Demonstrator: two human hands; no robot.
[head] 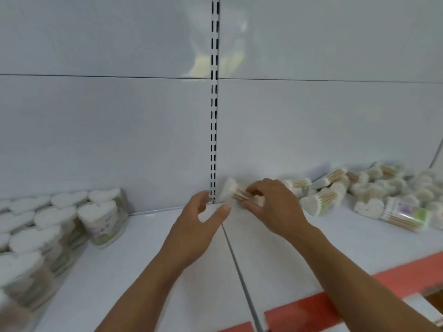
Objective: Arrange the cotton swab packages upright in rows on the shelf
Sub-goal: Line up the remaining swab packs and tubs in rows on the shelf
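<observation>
My right hand (pixel 273 202) grips a heart-shaped cotton swab package (pixel 231 190) that lies on its side near the back of the white shelf (pixel 148 271), close to the slotted upright. My left hand (pixel 199 219) hovers just left of it, fingers spread and holding nothing. Several packages stand upright in rows (pixel 48 226) at the left end of the shelf. A loose heap of packages (pixel 364 195) lies on its side at the right.
A slotted metal upright (pixel 214 104) runs up the white back panel. A seam (pixel 239 267) divides the shelf into two boards. A red price strip (pixel 359 293) edges the shelf front at lower right.
</observation>
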